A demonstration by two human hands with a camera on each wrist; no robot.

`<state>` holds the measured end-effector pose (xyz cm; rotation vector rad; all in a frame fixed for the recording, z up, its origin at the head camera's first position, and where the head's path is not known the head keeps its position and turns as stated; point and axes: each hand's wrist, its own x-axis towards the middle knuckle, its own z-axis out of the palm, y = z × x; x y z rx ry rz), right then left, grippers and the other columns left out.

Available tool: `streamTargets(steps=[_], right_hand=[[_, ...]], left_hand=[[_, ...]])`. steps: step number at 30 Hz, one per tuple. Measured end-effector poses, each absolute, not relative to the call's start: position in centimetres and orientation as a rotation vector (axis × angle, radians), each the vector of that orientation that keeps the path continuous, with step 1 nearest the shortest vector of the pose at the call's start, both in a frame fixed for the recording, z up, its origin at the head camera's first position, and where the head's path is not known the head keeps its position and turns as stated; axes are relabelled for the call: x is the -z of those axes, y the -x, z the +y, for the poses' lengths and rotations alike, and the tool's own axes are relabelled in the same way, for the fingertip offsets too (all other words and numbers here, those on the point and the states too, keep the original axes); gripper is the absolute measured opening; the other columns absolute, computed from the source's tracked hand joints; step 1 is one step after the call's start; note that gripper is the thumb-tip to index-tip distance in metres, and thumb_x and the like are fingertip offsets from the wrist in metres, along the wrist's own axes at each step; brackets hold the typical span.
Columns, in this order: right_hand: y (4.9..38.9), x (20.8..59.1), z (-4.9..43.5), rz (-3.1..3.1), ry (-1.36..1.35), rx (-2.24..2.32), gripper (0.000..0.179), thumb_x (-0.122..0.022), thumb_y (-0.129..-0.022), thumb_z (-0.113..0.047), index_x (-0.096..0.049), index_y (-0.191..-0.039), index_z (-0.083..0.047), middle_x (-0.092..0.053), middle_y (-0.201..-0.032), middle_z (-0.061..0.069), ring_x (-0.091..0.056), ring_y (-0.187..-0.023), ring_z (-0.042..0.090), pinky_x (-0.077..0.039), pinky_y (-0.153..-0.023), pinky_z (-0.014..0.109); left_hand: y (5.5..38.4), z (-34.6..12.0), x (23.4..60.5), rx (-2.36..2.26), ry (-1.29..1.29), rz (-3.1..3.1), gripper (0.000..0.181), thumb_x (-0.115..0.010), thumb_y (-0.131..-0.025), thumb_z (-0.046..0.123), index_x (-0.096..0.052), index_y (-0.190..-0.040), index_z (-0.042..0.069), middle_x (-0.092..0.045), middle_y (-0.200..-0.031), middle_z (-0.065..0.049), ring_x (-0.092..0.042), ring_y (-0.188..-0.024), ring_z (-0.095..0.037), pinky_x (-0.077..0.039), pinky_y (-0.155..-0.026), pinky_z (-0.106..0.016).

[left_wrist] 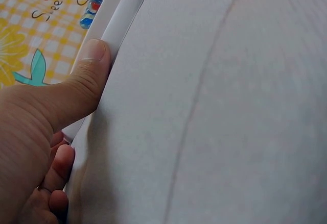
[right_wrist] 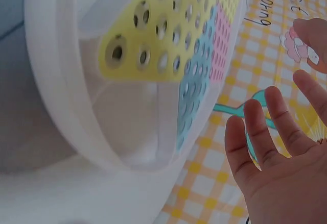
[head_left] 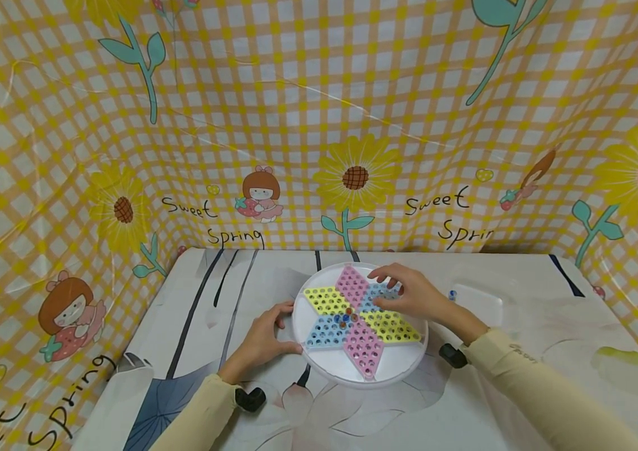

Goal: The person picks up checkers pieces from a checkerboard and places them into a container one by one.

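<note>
A round white Chinese checkers board (head_left: 319, 363) lies on the table, its star marked out in pink, yellow and light blue points full of holes. Several blue and reddish marbles (head_left: 345, 318) sit together at the star's middle. At the board's left rim, my left hand (head_left: 262, 338) holds the edge between thumb and fingers; its thumb (left_wrist: 92, 76) lies against the rim in the left wrist view. My right hand (head_left: 409, 293) hovers above the far right blue point, fingers spread and bent, nothing between them. In the right wrist view the right-hand fingers (right_wrist: 265, 132) are spread apart beside the board.
Right of the board lies a clear plastic tray (head_left: 484, 307) with blue marbles (head_left: 452, 295) at its left end. A flower-printed cover (head_left: 240, 275) lies over the table. Checked cloth (head_left: 296, 106) hangs behind and along both sides.
</note>
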<state>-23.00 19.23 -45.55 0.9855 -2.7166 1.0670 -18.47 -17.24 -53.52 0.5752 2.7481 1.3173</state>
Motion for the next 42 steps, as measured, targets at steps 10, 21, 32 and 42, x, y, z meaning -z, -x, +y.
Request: streamTargets(steps=[10, 21, 32, 42], right_hand=[[22.6, 46.1, 17.1, -2.885, -0.948, -1.056, 0.044, -0.082, -0.088, -0.021, -0.068, -0.127, -0.007, -0.066, -0.116, 0.012, -0.060, -0.098, 0.031, -0.055, -0.080, 0.044], [22.5, 46.8, 15.5, -2.980, -0.942, -1.049, 0.030, -0.081, -0.089, -0.023, -0.070, -0.114, -0.011, -0.064, -0.107, 0.009, -0.059, -0.096, 0.028, -0.052, -0.082, 0.043], [22.3, 47.2, 15.0, -2.997, -0.914, -1.062, 0.022, -0.082, -0.088, -0.022, -0.072, -0.106, -0.013, -0.065, -0.104, 0.004, -0.057, -0.097, 0.027, -0.050, -0.087, 0.047], [21.8, 47.6, 14.5, -2.985, -0.867, -0.998, 0.016, -0.083, -0.085, -0.018, -0.074, -0.098, -0.013, -0.066, -0.102, 0.003, -0.054, -0.102, 0.027, -0.041, -0.093, 0.049]], left_hand=[[18.5, -17.2, 53.5, -1.340, -0.589, 2.747, 0.085, -0.096, -0.070, 0.025, -0.054, -0.142, 0.007, -0.053, -0.152, -0.002, -0.049, -0.098, -0.018, -0.039, -0.084, -0.032], [18.5, -17.2, 53.5, -1.330, -0.575, 2.742, 0.085, -0.096, -0.070, 0.025, -0.054, -0.142, 0.008, -0.052, -0.154, -0.002, -0.049, -0.099, -0.017, -0.040, -0.085, -0.031], [18.3, -17.2, 53.3, -1.347, -0.568, 2.741, 0.086, -0.096, -0.070, 0.025, -0.054, -0.143, 0.008, -0.054, -0.150, 0.000, -0.049, -0.098, -0.017, -0.038, -0.084, -0.033], [18.3, -17.2, 53.2, -1.357, -0.576, 2.737, 0.085, -0.097, -0.070, 0.024, -0.054, -0.142, 0.008, -0.054, -0.151, -0.002, -0.049, -0.098, -0.018, -0.039, -0.083, -0.031]])
